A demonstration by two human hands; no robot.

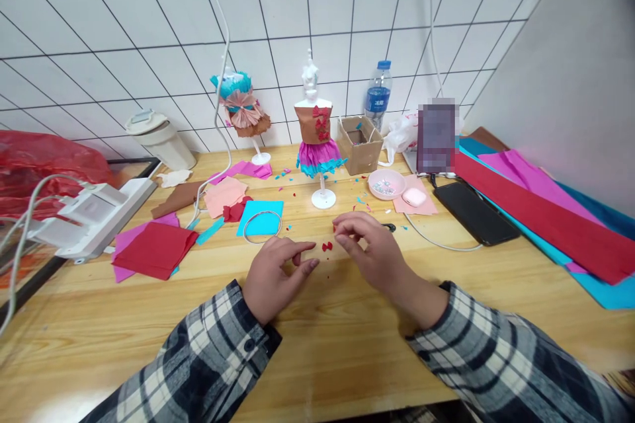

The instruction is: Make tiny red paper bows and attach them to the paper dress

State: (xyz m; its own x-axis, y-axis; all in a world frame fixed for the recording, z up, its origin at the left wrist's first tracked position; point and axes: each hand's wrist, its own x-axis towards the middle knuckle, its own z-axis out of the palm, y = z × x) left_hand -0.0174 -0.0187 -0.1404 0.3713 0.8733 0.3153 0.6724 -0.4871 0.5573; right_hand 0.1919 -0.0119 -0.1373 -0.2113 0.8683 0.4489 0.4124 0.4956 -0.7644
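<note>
A small red bow [327,246] lies on the wooden table between my hands. Just left of it, my left hand [280,274] is open and empty, thumb and index finger apart. My right hand [370,248] is above and right of the bow, its fingertips pinched together on a tiny red scrap that is mostly hidden. Behind them stands a small white dress form [311,79], dressed in a brown top [306,125] with red bows [321,124] down one side and a purple skirt [317,153] with a blue ruffled hem.
A second dressed form [243,109] stands back left. Coloured paper sheets [156,250], a wire ring [262,227] and a power strip [104,211] lie left. A cardboard box [361,152], pink bowl [387,184], water bottle [378,96], black phone [473,211] and long paper strips [546,218] are right.
</note>
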